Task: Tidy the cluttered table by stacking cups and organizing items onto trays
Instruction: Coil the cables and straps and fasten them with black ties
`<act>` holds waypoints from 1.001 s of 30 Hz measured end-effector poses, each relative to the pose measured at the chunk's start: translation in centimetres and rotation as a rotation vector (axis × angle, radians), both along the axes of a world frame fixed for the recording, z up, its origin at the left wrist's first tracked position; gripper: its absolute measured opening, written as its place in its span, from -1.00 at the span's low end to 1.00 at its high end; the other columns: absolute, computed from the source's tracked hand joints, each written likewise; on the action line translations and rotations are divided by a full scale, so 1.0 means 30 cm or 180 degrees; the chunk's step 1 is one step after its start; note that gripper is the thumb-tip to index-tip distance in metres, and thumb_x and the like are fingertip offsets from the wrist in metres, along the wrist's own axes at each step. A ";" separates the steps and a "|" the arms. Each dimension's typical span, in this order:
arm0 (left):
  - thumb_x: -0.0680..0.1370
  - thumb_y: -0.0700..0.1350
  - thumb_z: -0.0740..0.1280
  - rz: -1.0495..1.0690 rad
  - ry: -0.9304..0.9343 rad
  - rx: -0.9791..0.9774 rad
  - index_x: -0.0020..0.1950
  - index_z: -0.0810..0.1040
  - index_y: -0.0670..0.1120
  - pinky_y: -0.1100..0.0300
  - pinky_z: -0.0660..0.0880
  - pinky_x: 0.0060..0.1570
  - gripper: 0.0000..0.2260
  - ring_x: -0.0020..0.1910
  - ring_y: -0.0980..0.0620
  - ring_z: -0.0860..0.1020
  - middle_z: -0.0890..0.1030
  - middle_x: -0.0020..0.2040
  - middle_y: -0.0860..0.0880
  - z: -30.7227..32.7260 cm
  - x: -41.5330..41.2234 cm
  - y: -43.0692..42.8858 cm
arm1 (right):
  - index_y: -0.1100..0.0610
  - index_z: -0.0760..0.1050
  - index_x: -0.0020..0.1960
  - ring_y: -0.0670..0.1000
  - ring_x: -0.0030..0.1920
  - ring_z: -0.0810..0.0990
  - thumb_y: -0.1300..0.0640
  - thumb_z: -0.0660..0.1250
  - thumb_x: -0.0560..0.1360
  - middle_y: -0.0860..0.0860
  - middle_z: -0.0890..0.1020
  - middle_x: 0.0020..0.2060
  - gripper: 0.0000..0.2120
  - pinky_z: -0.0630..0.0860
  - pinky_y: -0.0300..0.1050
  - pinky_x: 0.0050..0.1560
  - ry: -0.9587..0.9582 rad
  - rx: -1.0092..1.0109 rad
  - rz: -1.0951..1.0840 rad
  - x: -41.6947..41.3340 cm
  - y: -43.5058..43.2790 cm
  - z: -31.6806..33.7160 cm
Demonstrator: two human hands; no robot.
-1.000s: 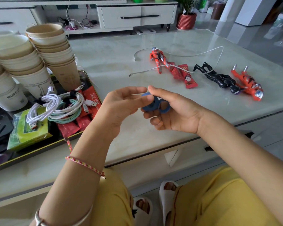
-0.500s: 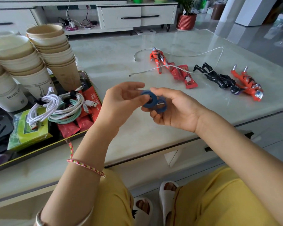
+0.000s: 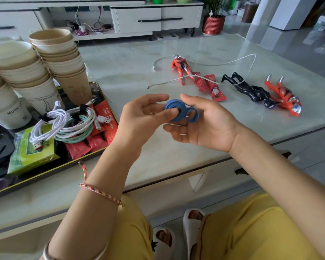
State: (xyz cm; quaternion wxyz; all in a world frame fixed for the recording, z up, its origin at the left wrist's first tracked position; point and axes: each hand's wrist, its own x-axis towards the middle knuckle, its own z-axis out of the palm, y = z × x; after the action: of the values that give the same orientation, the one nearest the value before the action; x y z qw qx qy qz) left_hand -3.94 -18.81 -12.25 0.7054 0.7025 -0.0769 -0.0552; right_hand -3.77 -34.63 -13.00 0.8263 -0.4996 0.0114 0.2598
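Above the table's front edge, both my hands hold a blue double-ring object (image 3: 182, 112). My left hand (image 3: 143, 119) pinches its left ring with thumb and fingers. My right hand (image 3: 206, 124) holds the right ring from the other side, thumb on top. Stacked paper cups (image 3: 62, 61) stand on a dark gold-rimmed tray (image 3: 94, 156) at the left, along with coiled cables (image 3: 68, 121), red packets (image 3: 99, 136) and a green box (image 3: 32, 149).
On the marble table (image 3: 139, 76) lie a red figure (image 3: 181, 67), a black figure (image 3: 250, 89), another red figure (image 3: 283, 98), red snack packets (image 3: 212, 89) and a loose white cable (image 3: 233, 62). A white cabinet (image 3: 158, 17) and a potted plant (image 3: 213, 23) stand behind.
Both hands have turned the blue rings slightly between them; the left thumb now presses on the left ring. Nothing on the table has moved.
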 end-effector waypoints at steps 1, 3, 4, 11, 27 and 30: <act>0.38 -0.20 0.46 0.0011 0.0049 -0.0127 0.01 0.58 -0.03 0.48 0.40 -0.33 -0.77 -0.31 0.23 0.59 0.66 -0.23 0.06 0.000 0.000 -0.001 | 0.18 0.57 -0.01 0.10 -0.22 0.66 -0.01 0.31 0.37 0.11 0.64 -0.23 -0.69 0.58 -0.15 -0.23 -0.0004 0.0132 0.0034 0.000 -0.001 0.002; 0.39 -0.20 0.45 0.0020 0.0130 -0.0357 0.00 0.58 -0.03 0.42 0.42 -0.22 -0.78 -0.29 0.21 0.59 0.66 -0.26 0.09 0.000 0.004 0.000 | 0.19 0.53 0.06 0.09 -0.21 0.66 0.02 0.28 0.40 0.10 0.64 -0.22 -0.68 0.57 -0.15 -0.22 -0.0018 0.0340 0.0087 -0.001 0.000 0.005; 0.39 -0.20 0.45 0.0015 0.0136 -0.0407 -0.01 0.58 -0.02 0.39 0.42 -0.20 -0.79 -0.30 0.21 0.58 0.66 -0.27 0.09 -0.001 0.006 0.001 | 0.19 0.52 0.07 0.08 -0.22 0.66 0.04 0.27 0.40 0.10 0.64 -0.22 -0.68 0.58 -0.16 -0.22 -0.0006 0.0399 0.0076 0.000 0.001 0.006; 0.39 -0.27 0.45 -0.0182 -0.0558 0.1043 0.09 0.53 0.02 0.50 0.43 -0.23 -0.66 -0.20 0.28 0.56 0.61 -0.19 0.11 -0.030 0.015 0.005 | 0.21 0.54 -0.05 -0.04 -0.37 0.58 0.14 0.30 0.38 0.04 0.60 -0.34 -0.80 0.52 -0.25 -0.36 -0.0314 -0.0677 0.0011 -0.001 0.002 -0.011; 0.37 -0.20 0.48 -0.0056 -0.0680 0.0470 -0.08 0.57 0.11 0.35 0.39 -0.01 -0.75 -0.23 0.26 0.56 0.65 -0.20 0.13 0.001 -0.003 -0.002 | 0.19 0.49 0.16 0.13 -0.12 0.64 -0.02 0.27 0.42 0.10 0.62 -0.12 -0.60 0.57 -0.09 -0.15 -0.0239 -0.0092 0.0494 0.005 -0.013 0.006; 0.34 -0.20 0.48 -0.0199 -0.0303 -0.0165 -0.05 0.59 0.03 0.23 0.48 -0.08 -0.76 -0.21 0.11 0.60 0.66 -0.17 0.04 0.008 -0.005 0.002 | 0.20 0.52 0.11 0.12 -0.13 0.65 0.01 0.25 0.41 0.13 0.64 -0.14 -0.64 0.58 -0.09 -0.15 -0.0240 0.0261 0.0442 0.007 -0.015 0.015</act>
State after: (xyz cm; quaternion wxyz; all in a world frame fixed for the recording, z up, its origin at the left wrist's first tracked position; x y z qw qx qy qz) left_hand -4.08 -18.74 -12.01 0.7169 0.6830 -0.1337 -0.0417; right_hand -3.54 -35.07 -12.56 0.8259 -0.4744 -0.0650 0.2978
